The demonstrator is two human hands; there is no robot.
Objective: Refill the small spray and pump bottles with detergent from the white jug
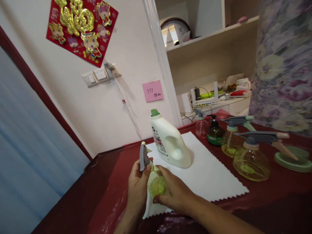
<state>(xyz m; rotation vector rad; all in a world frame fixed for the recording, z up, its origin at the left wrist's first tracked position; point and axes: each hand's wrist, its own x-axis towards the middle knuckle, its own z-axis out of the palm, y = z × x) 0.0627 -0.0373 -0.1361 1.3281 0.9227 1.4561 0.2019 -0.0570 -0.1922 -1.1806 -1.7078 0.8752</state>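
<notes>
A small spray bottle (156,184) with a clear yellow-green body and a grey trigger head is between my two hands, over the front of a white mat (209,177). My left hand (139,182) has its fingers and thumb closed around the collar just under the trigger head. Around the right side of the round body wraps my right hand (174,191). Just behind them a pale green jug (170,143) stands upright on the mat, with a green piece in its open neck and a label on its left side.
On the red table's right stand a pink-tinted spray bottle (201,126), a dark green pump bottle (215,131), two yellowish spray bottles, the nearer one (253,162) larger, and green lids (296,162). Behind are a wall, a shelf with a router (206,101), and a floral curtain (282,71).
</notes>
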